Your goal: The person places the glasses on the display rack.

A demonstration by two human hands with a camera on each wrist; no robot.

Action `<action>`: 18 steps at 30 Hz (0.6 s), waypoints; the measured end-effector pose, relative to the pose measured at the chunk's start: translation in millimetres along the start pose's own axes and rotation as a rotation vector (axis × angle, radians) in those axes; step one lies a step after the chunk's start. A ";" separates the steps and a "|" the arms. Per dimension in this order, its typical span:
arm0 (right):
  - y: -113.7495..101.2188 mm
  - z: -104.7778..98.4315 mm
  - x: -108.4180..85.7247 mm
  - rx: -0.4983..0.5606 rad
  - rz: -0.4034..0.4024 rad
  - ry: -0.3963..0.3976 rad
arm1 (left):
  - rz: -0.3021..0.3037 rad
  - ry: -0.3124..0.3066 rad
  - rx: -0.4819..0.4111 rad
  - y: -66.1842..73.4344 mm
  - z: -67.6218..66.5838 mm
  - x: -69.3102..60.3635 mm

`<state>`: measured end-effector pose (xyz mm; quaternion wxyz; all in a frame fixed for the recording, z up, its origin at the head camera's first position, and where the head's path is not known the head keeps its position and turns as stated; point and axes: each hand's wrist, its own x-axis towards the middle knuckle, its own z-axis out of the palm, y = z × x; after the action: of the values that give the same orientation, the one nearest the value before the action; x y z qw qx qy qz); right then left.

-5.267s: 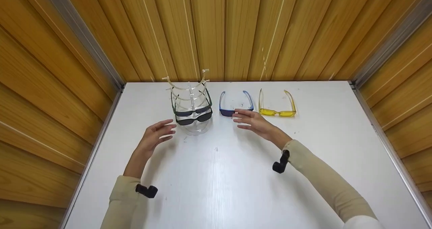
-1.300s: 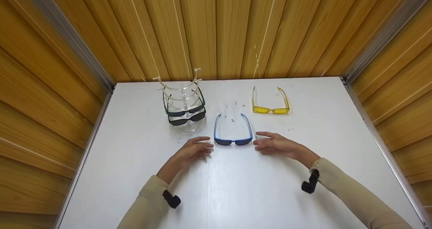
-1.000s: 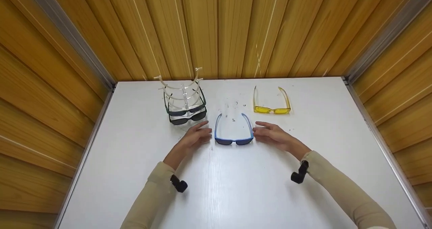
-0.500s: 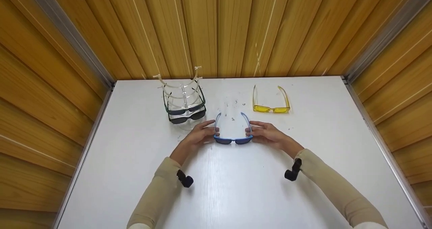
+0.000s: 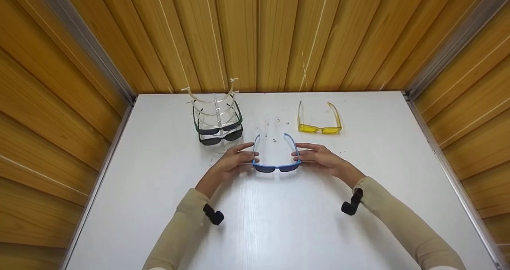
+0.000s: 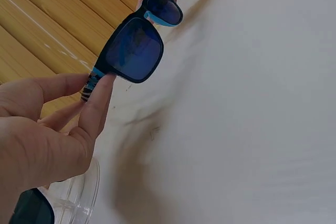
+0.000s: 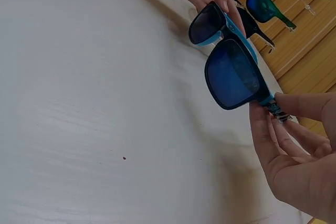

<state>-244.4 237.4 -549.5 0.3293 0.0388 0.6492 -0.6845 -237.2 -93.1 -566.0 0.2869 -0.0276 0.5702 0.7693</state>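
Observation:
Blue sunglasses [image 5: 276, 168] with dark lenses are held in both hands, temples unfolded and pointing to the back. My left hand [image 5: 235, 160] pinches the left temple near its hinge. On the opposite side, my right hand [image 5: 320, 159] grips the other temple the same way. Both wrist views show the sunglasses [image 6: 135, 50] [image 7: 231, 72] raised above the white table, with shadows below. Left of them stands a clear display rack [image 5: 218, 110] bearing green-framed sunglasses [image 5: 220, 130] above black sunglasses [image 5: 221, 137]; its upper arms hold nothing.
Yellow glasses [image 5: 320, 129] lie unfolded on the table [image 5: 255, 222] at the back right. Wood-patterned panels [image 5: 275, 35] wall the back and both sides. Small dark specks mark the tabletop behind the blue sunglasses.
The blue sunglasses have come forward from beside the yellow glasses. Within the last second both hands have moved in from the sides, gripped the temples and lifted them slightly.

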 end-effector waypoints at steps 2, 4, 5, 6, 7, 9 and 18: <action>-3.1 1.1 -4.2 0.001 0.001 -0.007 | -0.007 -0.004 -0.011 2.5 1.2 -4.4; -6.3 1.7 -8.5 0.010 -0.006 -0.023 | -0.007 -0.008 -0.006 6.4 3.4 -9.0; -8.2 2.1 -10.7 0.016 -0.006 -0.026 | -0.005 -0.010 0.001 8.2 4.6 -10.7; -10.1 2.5 -12.8 0.023 -0.008 -0.030 | -0.002 -0.010 0.007 10.3 5.8 -12.1; -12.0 2.9 -14.8 0.029 -0.009 -0.033 | 0.001 -0.010 0.013 12.5 7.1 -13.3; -15.9 3.9 -18.4 0.033 -0.017 -0.037 | 0.009 -0.006 0.028 17.2 9.6 -16.1; -34.9 7.8 -33.9 0.054 -0.114 -0.038 | 0.060 0.012 0.074 39.7 17.8 -29.0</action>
<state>-232.6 241.8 -501.9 0.3007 -0.0024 0.6252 -0.7202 -226.8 -96.5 -514.9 0.2614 -0.0046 0.6003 0.7558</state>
